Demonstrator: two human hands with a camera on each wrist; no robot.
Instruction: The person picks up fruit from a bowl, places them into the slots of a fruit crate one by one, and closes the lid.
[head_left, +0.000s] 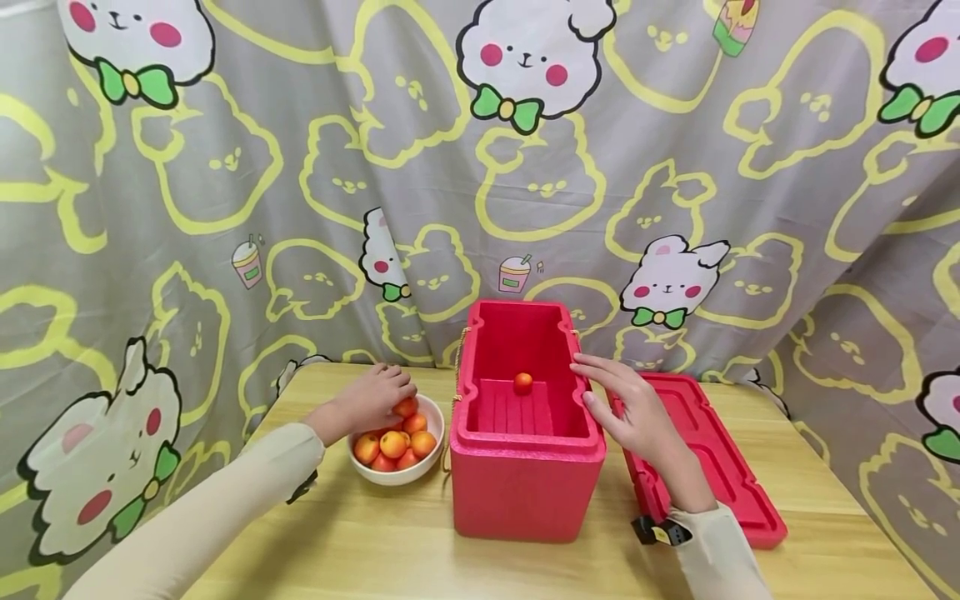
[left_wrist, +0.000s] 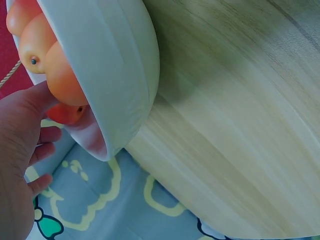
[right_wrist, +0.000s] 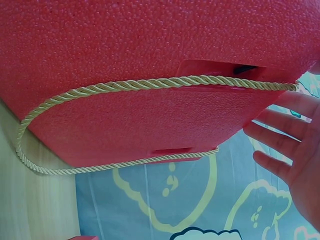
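Note:
A white bowl (head_left: 431,463) of small orange-red fruits (head_left: 393,443) stands left of an open red foam box (head_left: 525,483). My left hand (head_left: 397,397) reaches into the bowl, fingers curled over the topmost fruit (head_left: 407,407). In the left wrist view, a reddish fruit (left_wrist: 67,114) sits between thumb and fingers (left_wrist: 42,150) at the bowl's rim (left_wrist: 115,70). One fruit (head_left: 522,382) lies on the box's ribbed floor. My right hand (head_left: 592,383) is open with straight fingers, at the box's right rim. In the right wrist view its fingers (right_wrist: 280,142) stand just off the box wall (right_wrist: 150,45).
The box's red lid (head_left: 712,458) lies flat on the wooden table (head_left: 360,542), right of the box and under my right forearm. A gold rope handle (right_wrist: 150,85) hangs along the box's side. A patterned curtain (head_left: 300,167) closes off the back and sides.

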